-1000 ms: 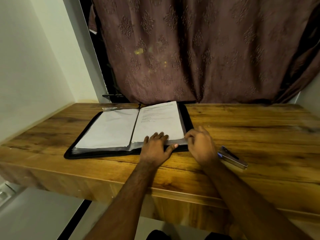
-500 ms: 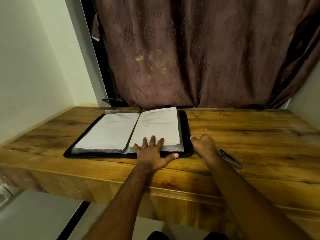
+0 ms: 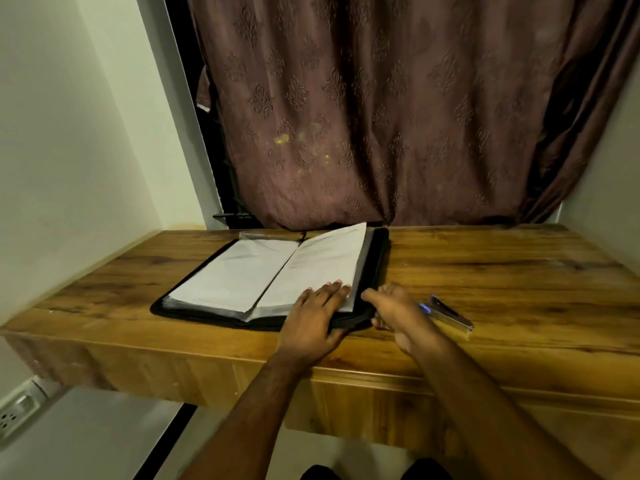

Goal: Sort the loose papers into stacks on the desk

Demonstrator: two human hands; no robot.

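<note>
Left hand [image 3: 313, 318] lies palm-down with fingers straight, fingertips on the near right corner of the right-hand papers [image 3: 313, 268], heel of the palm over the near edge of the black folder [image 3: 375, 258]; it presses flat and grips nothing. Right hand [image 3: 398, 313] is just right of it, at the folder's near right corner, index finger stretched left toward the paper edge, other fingers loosely curled; can't tell if it touches the folder or the sheet, and nothing is visibly held. The right-hand papers sit on the folder's right half, their right edge raised a bit off the cover. A second lot, the left-hand papers [image 3: 232, 275], lies flat on the left half, well apart from both hands. Folder is open on the wooden desk [image 3: 502, 271], left of centre. Stapler [image 3: 446, 315] on the desk just right of the right hand, partly hidden behind it. Brown patterned curtain [image 3: 381, 109] hangs behind the far edge of the desk.
</note>
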